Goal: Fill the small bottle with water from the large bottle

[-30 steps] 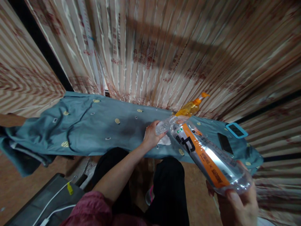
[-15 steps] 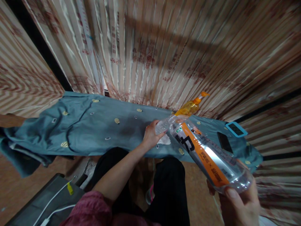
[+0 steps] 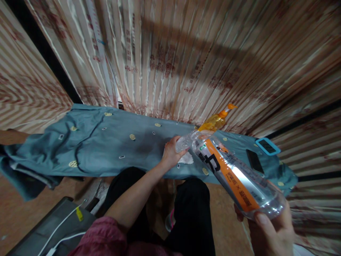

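Note:
My right hand (image 3: 269, 231) grips the base of a large clear plastic bottle (image 3: 234, 174) with an orange label, tilted so its neck points down and left. My left hand (image 3: 172, 151) is at the bottle's mouth, fingers curled around the neck or cap; which of the two I cannot tell. Below the mouth a white cloth or tissue (image 3: 186, 159) lies on a blue patterned fabric (image 3: 106, 145) spread over a long narrow surface.
A yellow bottle with an orange nozzle (image 3: 215, 122) stands behind the clear one. A black phone (image 3: 255, 161) and a blue-cased device (image 3: 268, 146) lie at the fabric's right end. Striped curtains (image 3: 186, 53) hang behind. A dark case with white cables (image 3: 53, 231) sits lower left.
The bottle's base and my right hand have shifted slightly; otherwise the hands hold the same pose.

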`<state>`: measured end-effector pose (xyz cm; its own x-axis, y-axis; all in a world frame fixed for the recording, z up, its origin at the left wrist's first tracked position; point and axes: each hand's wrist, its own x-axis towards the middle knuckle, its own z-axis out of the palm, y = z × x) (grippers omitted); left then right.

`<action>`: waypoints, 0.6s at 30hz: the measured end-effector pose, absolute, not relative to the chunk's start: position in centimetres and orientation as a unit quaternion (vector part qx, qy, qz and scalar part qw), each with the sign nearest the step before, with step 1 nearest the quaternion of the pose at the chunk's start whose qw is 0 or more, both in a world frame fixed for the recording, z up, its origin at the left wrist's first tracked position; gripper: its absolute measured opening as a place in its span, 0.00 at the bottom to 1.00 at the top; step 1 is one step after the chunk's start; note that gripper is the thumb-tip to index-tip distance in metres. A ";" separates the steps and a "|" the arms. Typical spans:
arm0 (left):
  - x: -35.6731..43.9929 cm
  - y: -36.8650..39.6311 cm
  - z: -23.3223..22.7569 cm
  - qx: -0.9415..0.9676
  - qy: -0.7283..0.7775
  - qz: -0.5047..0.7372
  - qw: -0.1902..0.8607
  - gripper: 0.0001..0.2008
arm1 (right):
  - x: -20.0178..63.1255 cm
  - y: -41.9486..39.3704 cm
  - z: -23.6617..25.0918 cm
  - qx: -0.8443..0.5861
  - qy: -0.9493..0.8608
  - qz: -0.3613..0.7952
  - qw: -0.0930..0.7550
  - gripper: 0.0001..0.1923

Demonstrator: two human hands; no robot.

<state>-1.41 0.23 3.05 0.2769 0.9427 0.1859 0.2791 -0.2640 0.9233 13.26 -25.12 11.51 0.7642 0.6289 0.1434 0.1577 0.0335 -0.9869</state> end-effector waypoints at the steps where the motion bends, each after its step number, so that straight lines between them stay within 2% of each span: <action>1: -1.4 0.2 3.1 0.685 0.446 0.403 0.411 0.25 | 13.3 -25.1 11.5 -0.672 -0.289 0.181 0.657 0.50; 18: -1.4 0.4 2.6 0.688 0.439 0.409 0.408 0.26 | 13.3 -25.0 11.4 -0.666 -0.285 0.183 0.664 0.49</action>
<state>-1.43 0.40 2.63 0.2803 0.9380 0.2041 0.2713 -0.2814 0.9205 13.31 -24.95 11.40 0.7706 0.6227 0.1355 0.1373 0.0453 -0.9895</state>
